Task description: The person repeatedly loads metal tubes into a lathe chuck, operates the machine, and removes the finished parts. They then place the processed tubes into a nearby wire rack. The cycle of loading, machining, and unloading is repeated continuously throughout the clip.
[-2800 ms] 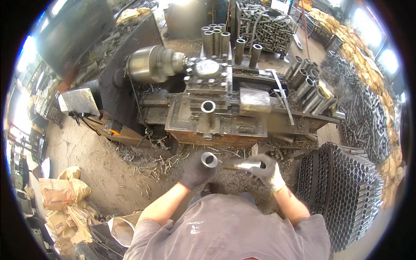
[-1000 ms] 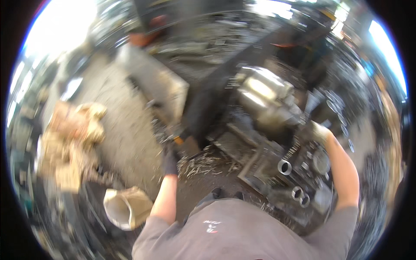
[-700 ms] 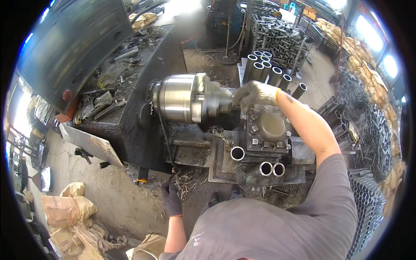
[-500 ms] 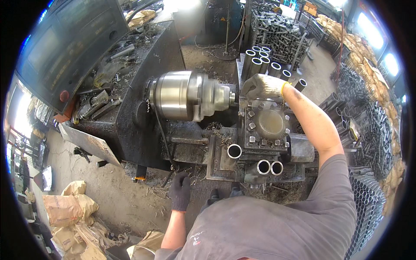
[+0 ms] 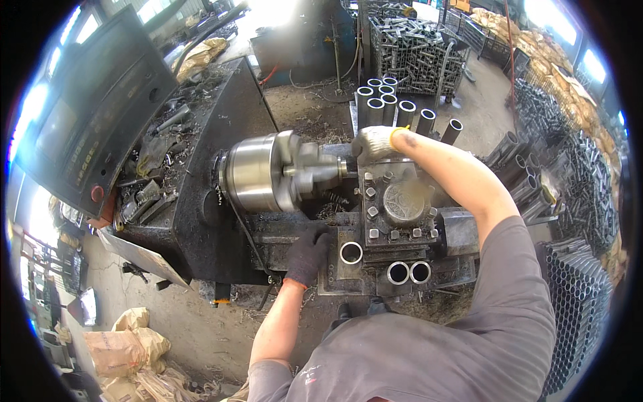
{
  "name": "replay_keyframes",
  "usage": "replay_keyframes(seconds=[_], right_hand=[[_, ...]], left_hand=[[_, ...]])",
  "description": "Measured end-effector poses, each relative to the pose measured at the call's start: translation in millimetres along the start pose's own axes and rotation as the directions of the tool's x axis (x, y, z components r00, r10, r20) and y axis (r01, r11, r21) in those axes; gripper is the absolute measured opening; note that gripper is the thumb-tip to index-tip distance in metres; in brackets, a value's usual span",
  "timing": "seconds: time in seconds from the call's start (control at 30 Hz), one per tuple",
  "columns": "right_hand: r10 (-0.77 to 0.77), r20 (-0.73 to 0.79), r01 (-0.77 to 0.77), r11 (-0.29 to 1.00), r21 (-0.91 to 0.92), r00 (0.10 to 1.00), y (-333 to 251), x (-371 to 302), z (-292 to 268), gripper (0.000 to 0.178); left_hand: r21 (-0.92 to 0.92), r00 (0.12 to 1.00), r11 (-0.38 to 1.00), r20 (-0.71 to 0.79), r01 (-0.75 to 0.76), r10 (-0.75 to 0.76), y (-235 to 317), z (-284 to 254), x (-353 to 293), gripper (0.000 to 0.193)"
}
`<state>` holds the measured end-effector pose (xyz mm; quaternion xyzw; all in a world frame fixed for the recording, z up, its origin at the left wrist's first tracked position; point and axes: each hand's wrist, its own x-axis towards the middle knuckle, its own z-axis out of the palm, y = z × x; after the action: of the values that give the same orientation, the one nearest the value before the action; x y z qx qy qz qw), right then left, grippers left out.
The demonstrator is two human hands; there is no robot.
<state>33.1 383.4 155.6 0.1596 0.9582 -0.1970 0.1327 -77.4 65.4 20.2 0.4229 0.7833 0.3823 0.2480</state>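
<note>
In front of me a lathe's shiny steel chuck [image 5: 258,173] shows stepped jaws [image 5: 311,167], smeared by motion. My right hand [image 5: 375,143], in a pale knitted glove with dark fingers, reaches past the square tool post [image 5: 404,204] to its far left corner. Its fingers are curled; what they hold, if anything, is hidden. My left hand [image 5: 309,254], in a dark glove, is over the lathe bed, below the chuck and beside a short upright steel tube [image 5: 351,252]. How its fingers are bent does not show against the dark metal. Two more tubes [image 5: 408,273] stand to the right.
Several steel tubes [image 5: 406,110] stand behind the tool post. More lean at the right, near a honeycomb-like stack of tubes [image 5: 576,315]. A wire crate [image 5: 415,57] of metal parts stands at the back. Metal chips lie on the headstock [image 5: 157,157]. Paper sacks [image 5: 127,345] sit lower left.
My left hand has moved up and right from beside the machine to over the bed. My right hand stays by the tool post. The chuck jaws' outline is more distinct. The view has shifted slightly.
</note>
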Motion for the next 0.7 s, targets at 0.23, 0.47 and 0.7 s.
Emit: replay_keyframes(seconds=[0.23,0.47,0.7], right_hand=[[-0.102,0.096,0.11,0.991,-0.076,0.99,21,70,48,0.033],[-0.345,0.407,0.434,0.888,-0.15,0.846,105,86,44,0.043],[0.166,0.236,-0.186,0.98,0.065,0.958,160,-46,64,0.033]], left_hand=[[0.616,0.689,0.591,-0.105,-0.52,0.717,72,-1,43,0.058],[0.816,0.586,0.353,-0.021,-0.458,0.81,77,39,149,0.038],[0.894,0.609,0.298,-0.036,-0.334,0.793,71,35,140,0.038]])
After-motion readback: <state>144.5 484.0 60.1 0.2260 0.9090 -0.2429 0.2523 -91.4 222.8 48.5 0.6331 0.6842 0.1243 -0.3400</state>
